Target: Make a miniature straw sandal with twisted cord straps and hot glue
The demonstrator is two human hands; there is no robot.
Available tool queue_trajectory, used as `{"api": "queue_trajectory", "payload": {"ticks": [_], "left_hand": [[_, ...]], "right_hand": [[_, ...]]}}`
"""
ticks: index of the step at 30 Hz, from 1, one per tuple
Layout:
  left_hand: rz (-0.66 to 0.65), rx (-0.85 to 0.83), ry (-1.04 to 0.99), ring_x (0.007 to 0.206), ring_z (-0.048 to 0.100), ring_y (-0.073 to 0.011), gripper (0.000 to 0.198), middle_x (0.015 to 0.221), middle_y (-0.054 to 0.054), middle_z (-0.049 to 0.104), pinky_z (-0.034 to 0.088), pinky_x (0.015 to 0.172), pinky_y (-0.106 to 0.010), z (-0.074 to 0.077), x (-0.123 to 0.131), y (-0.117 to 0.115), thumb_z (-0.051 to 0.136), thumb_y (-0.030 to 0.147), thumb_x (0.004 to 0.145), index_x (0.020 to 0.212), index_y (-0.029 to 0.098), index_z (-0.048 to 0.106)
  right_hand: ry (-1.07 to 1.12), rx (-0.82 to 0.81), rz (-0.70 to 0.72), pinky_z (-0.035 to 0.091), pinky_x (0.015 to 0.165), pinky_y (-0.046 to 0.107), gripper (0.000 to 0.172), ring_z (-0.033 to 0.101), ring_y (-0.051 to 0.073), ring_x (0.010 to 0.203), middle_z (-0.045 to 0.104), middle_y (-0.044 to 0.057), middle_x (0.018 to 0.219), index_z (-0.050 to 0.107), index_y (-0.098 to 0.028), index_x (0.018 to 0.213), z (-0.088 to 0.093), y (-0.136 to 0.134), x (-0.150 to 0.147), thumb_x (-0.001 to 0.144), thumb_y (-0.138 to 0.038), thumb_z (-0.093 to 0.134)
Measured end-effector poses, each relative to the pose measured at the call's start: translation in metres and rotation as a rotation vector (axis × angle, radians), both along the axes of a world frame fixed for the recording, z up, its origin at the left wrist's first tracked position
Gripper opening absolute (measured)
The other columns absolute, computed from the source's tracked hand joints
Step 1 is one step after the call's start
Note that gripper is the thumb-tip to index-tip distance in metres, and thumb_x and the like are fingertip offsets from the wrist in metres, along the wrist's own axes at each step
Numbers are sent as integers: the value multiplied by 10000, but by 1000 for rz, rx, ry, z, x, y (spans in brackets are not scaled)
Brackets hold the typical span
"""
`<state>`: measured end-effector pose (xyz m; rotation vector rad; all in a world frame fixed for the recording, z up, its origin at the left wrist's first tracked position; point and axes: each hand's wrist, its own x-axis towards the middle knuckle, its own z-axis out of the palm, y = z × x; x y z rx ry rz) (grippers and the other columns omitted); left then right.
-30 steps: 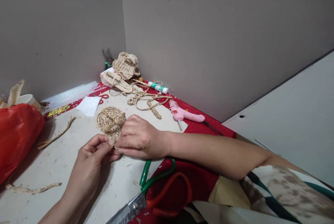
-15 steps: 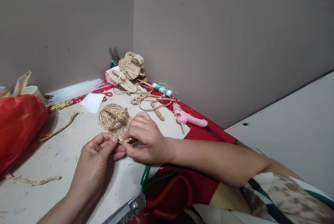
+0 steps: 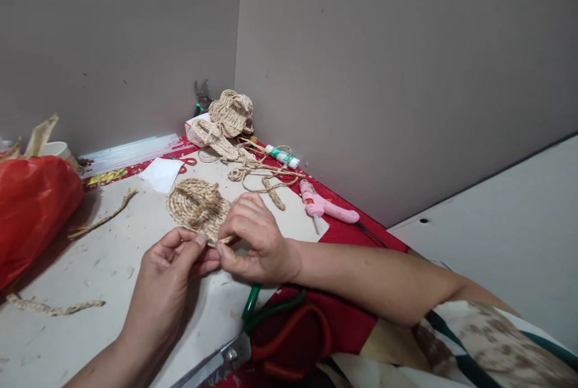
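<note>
A small woven straw slipper, made of coiled braided cord, lies between my hands over the pale board. My left hand pinches its near edge between thumb and fingers. Close beside it, my right hand is closed, thumb against forefinger, at the same near edge of the slipper. The fingertips of both hands almost meet, and part of the slipper is hidden behind my right hand. A short braided straw piece and a frayed cord piece lie to the left.
Large scissors with red and green handles lie at the near edge. A pink glue gun rests on the red cloth at right. Behind are loose cord, more woven pieces and glue sticks. A red bag stands left.
The view has shifted slightly. Both hands keep hold of the slipper's near edge, and the right hand sits a little farther right of the left. Nothing else has visibly moved.
</note>
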<state>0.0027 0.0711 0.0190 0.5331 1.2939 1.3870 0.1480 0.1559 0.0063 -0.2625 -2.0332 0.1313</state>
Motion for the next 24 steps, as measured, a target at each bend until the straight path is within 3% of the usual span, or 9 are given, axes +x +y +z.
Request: {"api": "queue_trajectory", "payload": {"ticks": [13, 17, 21, 24], "left_hand": [[-61, 55, 165, 463, 513, -37, 261, 529, 53, 603, 331, 427, -91, 5, 3, -1, 858, 316, 643, 698, 161, 656], [-57, 32, 121, 464, 535, -56, 294, 500, 43, 600, 396, 470, -111, 4, 0, 3, 879, 315, 598, 683, 165, 641], [-57, 0, 72, 477, 573, -81, 298, 512, 18, 628, 474, 512, -152, 3, -6, 6, 882, 312, 578, 645, 168, 630], [-56, -28, 51, 517, 642, -115, 309, 565, -8, 681, 545, 572, -198, 2, -10, 6, 889, 336, 571, 667, 170, 646]], "right_hand": [[-49, -1, 5, 366, 742, 336, 60, 506, 130, 641, 570, -20, 646, 543, -189, 752, -1, -3, -2, 806, -206, 562], [-128, -42, 27, 356, 767, 339, 102, 546, 133, 677, 622, -5, 695, 578, -184, 813, 0, -1, 1, 880, -260, 579], [-200, -65, 163, 389, 796, 345, 226, 611, 155, 761, 687, 34, 795, 601, -164, 950, 7, 6, 9, 904, -382, 637], [-170, -96, 214, 431, 792, 342, 239, 634, 168, 810, 709, 72, 861, 601, -134, 1059, 13, 13, 16, 916, -326, 603]]}}
